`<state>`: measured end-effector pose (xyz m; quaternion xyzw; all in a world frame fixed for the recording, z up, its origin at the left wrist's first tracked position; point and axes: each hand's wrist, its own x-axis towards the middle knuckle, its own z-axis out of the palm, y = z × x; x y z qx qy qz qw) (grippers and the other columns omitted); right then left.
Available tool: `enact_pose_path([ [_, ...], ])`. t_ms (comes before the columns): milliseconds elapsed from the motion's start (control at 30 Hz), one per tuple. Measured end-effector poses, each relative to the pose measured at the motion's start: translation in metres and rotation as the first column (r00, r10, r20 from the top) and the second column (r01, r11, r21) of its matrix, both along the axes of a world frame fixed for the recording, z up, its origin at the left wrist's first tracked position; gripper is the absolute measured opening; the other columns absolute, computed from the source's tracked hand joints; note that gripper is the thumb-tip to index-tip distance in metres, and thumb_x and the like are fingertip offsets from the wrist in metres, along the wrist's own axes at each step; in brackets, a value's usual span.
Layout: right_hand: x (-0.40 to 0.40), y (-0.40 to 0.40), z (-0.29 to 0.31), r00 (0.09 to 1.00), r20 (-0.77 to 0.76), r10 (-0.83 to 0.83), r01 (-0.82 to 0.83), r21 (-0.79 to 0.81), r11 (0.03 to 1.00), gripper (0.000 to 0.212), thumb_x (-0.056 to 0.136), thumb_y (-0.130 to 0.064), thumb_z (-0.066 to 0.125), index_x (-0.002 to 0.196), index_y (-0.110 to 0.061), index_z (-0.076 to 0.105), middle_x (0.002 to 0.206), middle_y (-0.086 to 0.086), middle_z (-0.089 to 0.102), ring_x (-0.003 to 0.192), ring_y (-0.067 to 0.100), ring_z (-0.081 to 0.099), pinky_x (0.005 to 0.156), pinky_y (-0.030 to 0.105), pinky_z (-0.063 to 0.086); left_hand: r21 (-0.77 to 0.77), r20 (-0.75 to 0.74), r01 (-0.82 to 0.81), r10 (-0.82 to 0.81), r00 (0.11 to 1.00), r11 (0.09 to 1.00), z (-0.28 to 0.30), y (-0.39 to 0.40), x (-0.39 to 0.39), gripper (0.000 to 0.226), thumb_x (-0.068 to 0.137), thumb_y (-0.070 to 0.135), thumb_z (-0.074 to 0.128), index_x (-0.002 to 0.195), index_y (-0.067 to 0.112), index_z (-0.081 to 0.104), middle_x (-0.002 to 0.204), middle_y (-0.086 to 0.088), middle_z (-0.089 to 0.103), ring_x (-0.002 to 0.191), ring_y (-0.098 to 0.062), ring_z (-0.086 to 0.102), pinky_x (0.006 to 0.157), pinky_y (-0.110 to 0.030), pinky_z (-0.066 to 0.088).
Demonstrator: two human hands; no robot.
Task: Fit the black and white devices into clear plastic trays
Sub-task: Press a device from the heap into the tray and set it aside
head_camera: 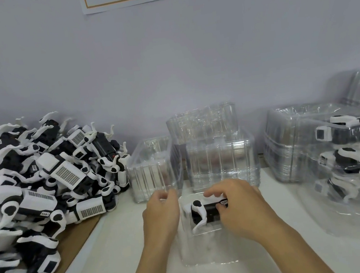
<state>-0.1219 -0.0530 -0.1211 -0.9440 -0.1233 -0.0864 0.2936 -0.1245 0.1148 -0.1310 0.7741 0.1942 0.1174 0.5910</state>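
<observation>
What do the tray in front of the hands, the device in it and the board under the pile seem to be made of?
Tray: thin clear plastic, glossy; the tabletop shows through it, with glints.
Device: probably hard moulded plastic, black body, white curved arm, smooth.
Board: likely cardboard; flat, matt brown.

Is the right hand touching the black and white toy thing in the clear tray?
Touching. In the head view the right hand has its fingers curled over the device, pressing it into the clear tray.
</observation>
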Motion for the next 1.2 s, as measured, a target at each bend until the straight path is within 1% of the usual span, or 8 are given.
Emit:
enact_pose_path([
  [200, 0.001, -0.015, 0.006, 0.997, -0.026, -0.079, 0.078, -0.031, 0.996, 0.043, 0.087, -0.01, 0.056, 0.115, -0.041, 0.069, 0.106, -0.017, 0.06, 0.109, 0.009, 0.055, 0.1, 0.028, 0.04, 0.105, -0.1, 0.059, -0.049, 0.994, 0.993, 0.001, -0.001, -0.002, 0.017, 0.093, 0.046, 0.051, 0.09, 0.03, 0.058, 0.096, 0.003, 0.063, 0.09, -0.021, 0.064, 0.086, -0.041, 0.054],
  [400, 0.004, -0.045, 0.01, 0.967, -0.04, -0.251, 0.25, -0.032, 0.968, 0.03, 0.091, -0.02, 0.058, 0.112, -0.037, 0.071, 0.116, -0.008, 0.064, 0.108, 0.018, 0.059, 0.094, 0.036, 0.05, -0.141, -0.127, 0.296, -0.313, 0.941, 0.945, 0.004, -0.013, -0.006, 0.013, 0.097, 0.034, 0.055, 0.102, 0.025, 0.062, 0.1, -0.005, 0.071, 0.072, -0.022, 0.074, 0.069, -0.035, 0.06],
  [533, 0.007, -0.047, 0.012, 0.949, 0.066, -0.309, 0.313, -0.055, 0.948, 0.031, 0.092, -0.021, 0.055, 0.116, -0.035, 0.069, 0.117, -0.005, 0.065, 0.113, 0.022, 0.055, 0.095, 0.036, 0.047, -0.327, -0.057, 0.458, -0.501, 0.863, 0.826, 0.0, -0.026, -0.006, 0.023, 0.099, 0.031, 0.056, 0.113, 0.017, 0.067, 0.106, -0.01, 0.074, 0.085, -0.026, 0.074, 0.082, -0.037, 0.061],
  [700, -0.001, 0.004, 0.02, 0.965, 0.26, -0.035, -0.034, 0.257, 0.966, 0.026, 0.098, -0.026, 0.054, 0.121, -0.031, 0.066, 0.11, -0.015, 0.058, 0.107, 0.002, 0.052, 0.094, 0.016, 0.038, -0.528, -0.032, 0.496, -0.599, 0.8, 0.69, -0.001, -0.026, -0.007, 0.044, 0.101, 0.047, 0.049, 0.119, 0.012, 0.068, 0.109, -0.014, 0.073, 0.095, -0.029, 0.07, 0.098, -0.049, 0.052],
  [800, -0.01, 0.04, 0.013, 0.963, 0.219, 0.158, -0.218, 0.287, 0.933, 0.034, 0.099, -0.04, 0.048, 0.134, -0.04, 0.053, 0.122, -0.022, 0.052, 0.107, -0.015, 0.044, 0.085, 0.002, 0.033, -0.442, -0.004, 0.418, -0.468, 0.884, 0.794, -0.005, -0.014, -0.003, 0.049, 0.105, 0.044, 0.038, 0.122, 0.006, 0.064, 0.108, -0.019, 0.072, 0.095, -0.033, 0.068, 0.086, -0.05, 0.054],
  [967, -0.011, 0.048, -0.008, 0.971, 0.013, 0.239, -0.233, 0.278, 0.932, 0.046, 0.103, -0.046, 0.04, 0.148, -0.043, 0.032, 0.142, -0.02, 0.042, 0.128, -0.012, 0.036, 0.098, 0.013, 0.035, -0.443, -0.061, 0.201, -0.253, 0.966, 0.874, -0.01, 0.003, 0.001, 0.035, 0.099, 0.025, 0.045, 0.111, 0.0, 0.066, 0.105, -0.026, 0.072, 0.075, -0.029, 0.069, 0.058, -0.031, 0.053],
  [1067, -0.008, 0.043, -0.013, 0.979, -0.042, 0.197, -0.184, 0.216, 0.959, 0.048, 0.104, -0.048, 0.033, 0.152, -0.042, 0.027, 0.153, -0.011, 0.034, 0.146, 0.013, 0.025, 0.118, 0.039, 0.026, -0.475, -0.051, 0.228, -0.285, 0.957, 0.85, -0.01, 0.002, 0.002, 0.032, 0.097, 0.022, 0.047, 0.108, 0.002, 0.07, 0.104, -0.024, 0.073, 0.074, -0.029, 0.07, 0.064, -0.034, 0.056],
  [1200, -0.003, 0.039, -0.012, 0.989, -0.08, 0.127, -0.109, 0.199, 0.974, 0.049, 0.105, -0.047, 0.029, 0.153, -0.044, 0.024, 0.164, 0.0, 0.018, 0.153, 0.018, 0.004, 0.123, 0.043, 0.011, -0.449, -0.057, 0.241, -0.296, 0.953, 0.861, -0.012, -0.003, 0.002, 0.029, 0.097, 0.021, 0.049, 0.104, 0.004, 0.071, 0.095, -0.019, 0.076, 0.077, -0.029, 0.071, 0.086, -0.044, 0.055],
])
